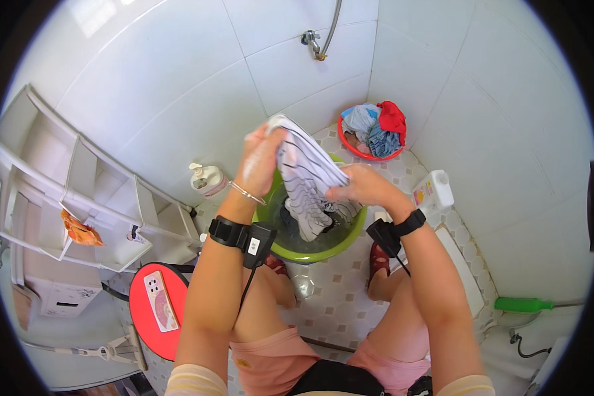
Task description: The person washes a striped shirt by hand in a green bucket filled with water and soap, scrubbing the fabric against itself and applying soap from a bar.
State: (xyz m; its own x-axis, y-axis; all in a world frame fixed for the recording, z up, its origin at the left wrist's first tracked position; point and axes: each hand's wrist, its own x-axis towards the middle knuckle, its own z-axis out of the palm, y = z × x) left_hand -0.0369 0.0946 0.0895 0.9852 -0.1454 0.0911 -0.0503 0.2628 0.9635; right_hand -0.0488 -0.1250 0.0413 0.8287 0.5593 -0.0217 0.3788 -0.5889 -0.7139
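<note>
A white cloth garment with dark stripes (304,171) is stretched between my hands above a green plastic basin (303,257). My left hand (261,156) grips its upper end and has suds on it. With my right hand (361,185) I pinch the garment's right edge, lower down. The garment's lower part hangs into cloudy water in the basin, where darker fabric (289,218) lies partly under it. Both my wrists wear black straps with small boxes, and a bracelet circles the left one.
Clothes fill a red basin (343,143) in the corner. A white pump bottle (208,180) stands left, a white jug (433,190) right. At left are white shelves (101,173) and a red round stool (143,317) bearing a phone (161,302). A tap (313,43) is on the wall.
</note>
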